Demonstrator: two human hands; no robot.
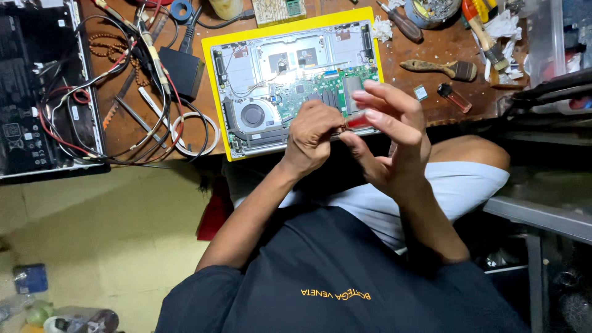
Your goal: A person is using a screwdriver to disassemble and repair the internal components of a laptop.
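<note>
**Both hands pinching a small red item over an opened laptop**

Wooden workbench (444, 52) fills the upper part of the frame, cluttered. Upper centre: opened laptop (290, 80) lying bottom-up with cover off, on a yellow mat (213, 98); fan, green board and heat pipes exposed.

Far left: a second dismantled device (37, 92) with red, black and white wires (123, 111) trailing over it and the bench. Black power brick (182, 71) just left of the mat. Upper right: brush with wooden handle (438, 68), screwdriver (401, 24), small lighter (455, 97).

Person's forearms rise from bottom centre, converging above the laptop's lower right corner. Left hand (311, 139) is curled, knuckles toward camera, fingertips closed on something at the small red item (357, 120); exactly what it grips is hidden. Right hand (394, 135) is palm-in, thumb and a lower finger pinching the red item, the upper fingers fanned loosely above it. Hands touch or nearly touch at the item. Item sits centre frame, lifted above the laptop's front edge, mostly covered by fingers; its kind cannot be told.
</note>
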